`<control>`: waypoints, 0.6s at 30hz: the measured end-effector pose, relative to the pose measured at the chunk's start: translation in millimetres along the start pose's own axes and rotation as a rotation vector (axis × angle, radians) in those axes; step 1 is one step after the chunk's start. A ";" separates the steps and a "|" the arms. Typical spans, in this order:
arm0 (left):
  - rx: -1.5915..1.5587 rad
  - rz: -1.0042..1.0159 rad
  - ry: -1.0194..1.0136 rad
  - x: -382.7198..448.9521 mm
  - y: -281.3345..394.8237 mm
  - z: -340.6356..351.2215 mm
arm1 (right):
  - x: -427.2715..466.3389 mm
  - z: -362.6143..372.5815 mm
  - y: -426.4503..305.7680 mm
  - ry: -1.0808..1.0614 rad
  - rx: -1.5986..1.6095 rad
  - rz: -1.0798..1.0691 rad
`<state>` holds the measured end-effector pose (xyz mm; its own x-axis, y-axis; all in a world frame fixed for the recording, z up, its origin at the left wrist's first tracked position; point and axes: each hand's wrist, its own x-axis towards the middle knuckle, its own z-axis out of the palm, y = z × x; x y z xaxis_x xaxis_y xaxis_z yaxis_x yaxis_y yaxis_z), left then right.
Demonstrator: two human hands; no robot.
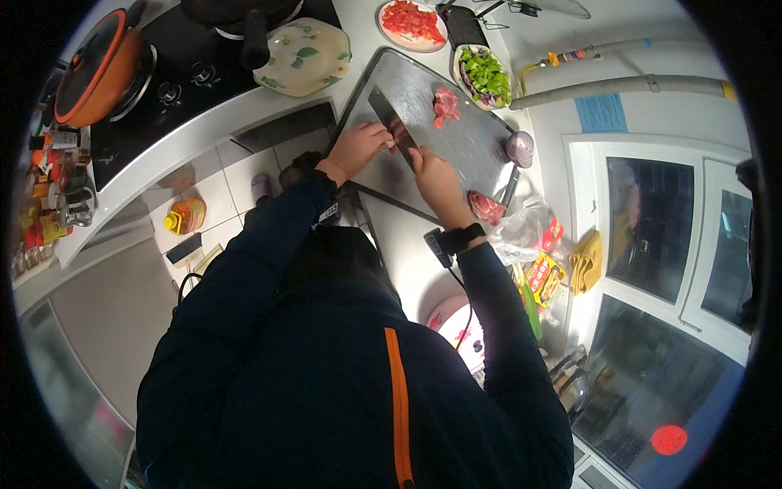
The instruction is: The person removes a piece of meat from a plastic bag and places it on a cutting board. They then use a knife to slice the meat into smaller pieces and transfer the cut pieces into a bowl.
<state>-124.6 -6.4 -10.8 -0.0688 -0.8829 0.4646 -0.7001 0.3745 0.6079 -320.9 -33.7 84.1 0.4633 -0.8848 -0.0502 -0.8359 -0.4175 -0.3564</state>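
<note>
My right hand grips the handle of a kitchen cleaver, whose broad blade stands over a metal cutting board. Beside the blade, the bent fingers of my left hand press on a small piece of raw meat, mostly covered by the fingertips. Cut raw meat lies in a heap farther up the board. A larger chunk of red meat rests at the board's near right corner, close to my right wrist. Half a red onion sits at the right edge.
Past the board stand a plate of diced tomato and a bowl of chopped green pepper. An oval patterned plate lies left, beside the gas stove with an orange pot. A plastic bag is at the right.
</note>
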 end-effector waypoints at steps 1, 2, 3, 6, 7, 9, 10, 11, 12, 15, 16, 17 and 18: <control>0.025 0.004 -0.017 0.7 -1.1 -1.3 | -0.1 -5.0 1.2 -0.024 -0.006 -0.005; 0.026 0.024 0.002 1.2 -1.8 -2.1 | 0.5 -8.1 2.7 -0.041 -0.006 -0.021; 0.027 0.032 0.011 1.6 -1.6 -2.3 | 2.0 -9.4 4.6 -0.063 -0.014 -0.013; -0.064 -0.053 0.034 0.9 0.6 -0.6 | 4.5 -4.4 9.5 -0.091 -0.008 -0.028; -0.113 -0.097 0.031 1.1 1.0 0.5 | 5.8 -0.4 9.8 -0.084 -0.004 -0.035; -0.106 -0.112 0.040 0.5 1.0 2.3 | 9.3 6.2 9.9 -0.080 0.009 -0.043; -0.100 -0.141 0.031 0.2 0.8 3.0 | 11.2 8.6 9.1 -0.083 0.018 -0.044; -0.102 -0.131 0.038 -0.2 0.6 3.5 | 12.8 10.0 7.9 -0.097 0.025 -0.032; -0.099 -0.137 0.035 0.0 -0.3 3.4 | 15.1 10.6 6.4 -0.107 0.021 -0.036; -0.064 -0.132 0.059 -0.1 -1.3 2.8 | 20.1 11.2 2.0 -0.162 0.001 0.014; -0.046 -0.128 0.061 -0.6 -0.9 2.6 | 20.5 12.6 0.4 -0.177 -0.007 0.042; -0.053 -0.135 0.071 -0.4 -1.0 2.1 | 21.9 14.9 -1.1 -0.164 -0.003 0.041; -0.063 -0.140 0.065 -0.9 -0.4 2.1 | 21.5 17.9 -2.2 -0.173 0.000 0.080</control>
<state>-125.8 -6.4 -12.7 0.0740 -0.9084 0.4115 -0.6534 0.2675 0.7081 -303.9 -48.2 67.2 0.4387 -0.8666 -0.2379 -0.8721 -0.3468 -0.3451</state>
